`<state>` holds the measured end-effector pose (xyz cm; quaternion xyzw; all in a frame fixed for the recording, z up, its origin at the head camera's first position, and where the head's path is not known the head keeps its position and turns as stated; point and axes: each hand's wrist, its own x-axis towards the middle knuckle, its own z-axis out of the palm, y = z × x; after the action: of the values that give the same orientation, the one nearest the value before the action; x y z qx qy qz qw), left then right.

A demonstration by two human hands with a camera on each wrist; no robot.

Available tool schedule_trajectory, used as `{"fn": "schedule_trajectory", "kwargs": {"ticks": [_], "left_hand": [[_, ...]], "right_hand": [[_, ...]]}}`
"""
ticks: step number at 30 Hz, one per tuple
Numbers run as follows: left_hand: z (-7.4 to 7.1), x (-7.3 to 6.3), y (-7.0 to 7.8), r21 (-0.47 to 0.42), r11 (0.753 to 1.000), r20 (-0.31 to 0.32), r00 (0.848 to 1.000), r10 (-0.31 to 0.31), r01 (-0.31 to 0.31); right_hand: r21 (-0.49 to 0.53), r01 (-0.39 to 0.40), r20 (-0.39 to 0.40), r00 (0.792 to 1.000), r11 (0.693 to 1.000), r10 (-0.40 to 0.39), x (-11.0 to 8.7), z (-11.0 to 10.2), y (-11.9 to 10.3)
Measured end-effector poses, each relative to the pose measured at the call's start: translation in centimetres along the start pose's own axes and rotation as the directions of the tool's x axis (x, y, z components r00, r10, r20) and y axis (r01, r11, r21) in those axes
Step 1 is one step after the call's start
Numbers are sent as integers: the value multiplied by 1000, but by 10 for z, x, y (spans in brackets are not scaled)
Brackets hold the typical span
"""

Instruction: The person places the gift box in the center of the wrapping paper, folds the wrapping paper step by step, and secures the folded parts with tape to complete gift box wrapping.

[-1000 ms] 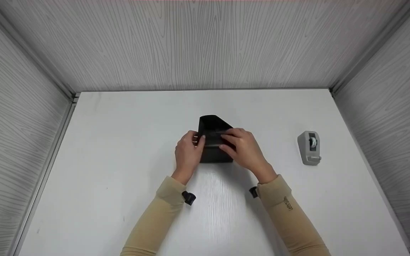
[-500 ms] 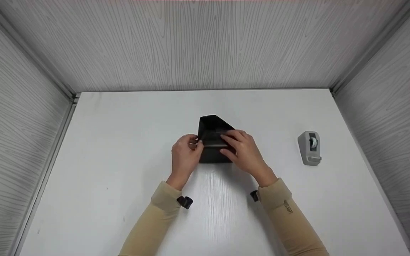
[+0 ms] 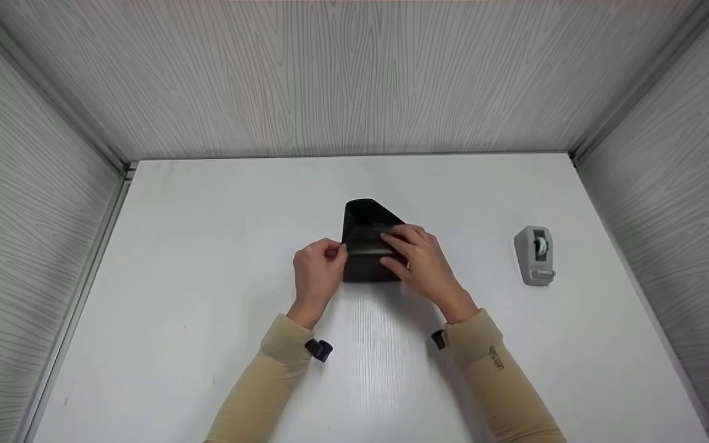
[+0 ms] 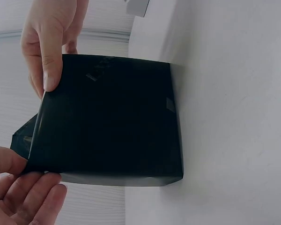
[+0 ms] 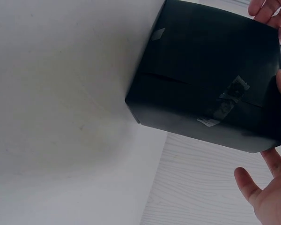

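A black paper box (image 3: pixel 372 269), its top open and a pointed flap standing up at the back, is on the white table in the head view. At the box's left upper corner, the thumb and fingers of my left hand (image 3: pixel 317 271) pinch the edge. My right hand (image 3: pixel 423 257) holds the front rim near the right side, thumb on the front wall and fingers over the inside. The right wrist view shows a clear tape strip (image 5: pixel 216 115) wrapped round a lower edge of the box. Another small tape piece (image 4: pixel 170 104) sticks to the front wall in the left wrist view.
To the right on the table (image 3: pixel 176 369) stands a grey tape dispenser (image 3: pixel 536 257) with a roll in it. Wood-grained panels (image 3: pixel 348 80) enclose the table at the back and on both sides.
My left hand has slid a little left and toward me, from thumb over the front rim to a pinch at the corner. The right hand has barely moved; the box stays in place.
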<state>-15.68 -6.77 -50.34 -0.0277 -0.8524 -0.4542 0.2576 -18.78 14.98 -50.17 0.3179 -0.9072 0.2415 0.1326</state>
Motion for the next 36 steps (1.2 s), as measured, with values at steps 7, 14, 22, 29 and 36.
{"fn": "schedule_trajectory", "kwargs": {"ticks": [7, 14, 22, 29, 36], "left_hand": [[-1, 9, 3, -3, 1000, -6, 1000, -6, 6], [-3, 17, 7, 16, 1000, 1, 1000, -15, 15], [-5, 27, 7, 39, 998, 32, 998, -56, 55], [-6, 32, 9, 58, 997, 24, 999, -47, 46], [-6, 39, 11, 41, 997, 26, 998, -64, 63]], "right_hand": [[-4, 16, -18, 1000, 1000, -16, 0, 1, 2], [1, 11, -13, 1000, 1000, -11, 1, 1, 2], [7, 17, -10, 1000, 1000, -17, 1, 1, 3], [13, 23, -19, 1000, 1000, -22, 2, 1, 5], [15, 30, -32, 999, 999, -30, 2, 0, 5]]}}
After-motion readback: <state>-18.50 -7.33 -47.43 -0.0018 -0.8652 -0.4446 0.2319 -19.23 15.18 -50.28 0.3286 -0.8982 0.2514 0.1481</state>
